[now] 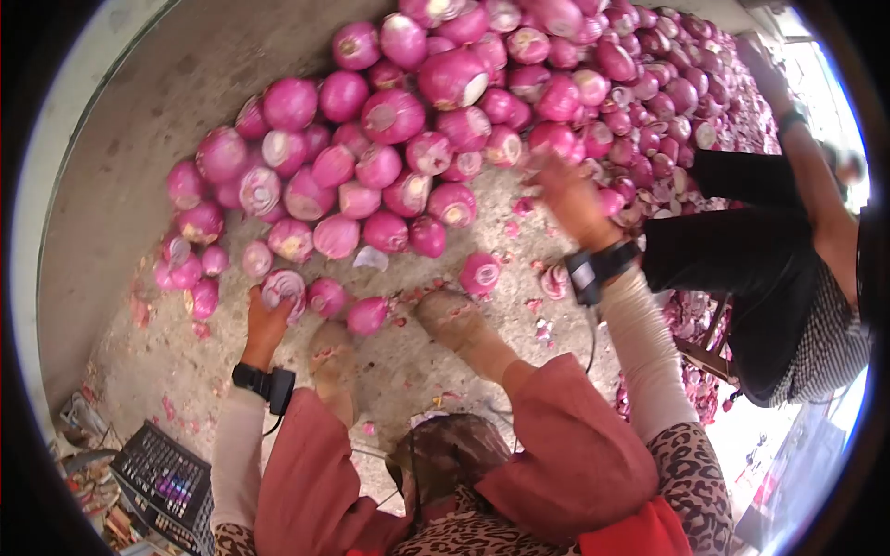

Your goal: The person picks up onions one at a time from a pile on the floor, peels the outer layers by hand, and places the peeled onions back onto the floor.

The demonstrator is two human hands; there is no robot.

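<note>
My left hand (264, 326) is closed around a cut red onion (283, 289), whose pale rings face up. Close beside it on the floor lie two pink onions, one a peeled-looking onion (326, 297) and the other a smaller pointed onion (368, 316) by my foot. My right hand (570, 199) is smeared by motion at the near edge of the big onion pile (394, 116). Whether its fingers hold anything cannot be made out. A single onion (480, 273) rests on the floor between my hands.
Another person sits at the right, with a hand (762, 65) at the pile's far side. Onion scraps (553, 282) and skins litter the concrete floor (158, 343). A black crate (165, 473) stands at lower left, and my feet (454, 315) are near the pile.
</note>
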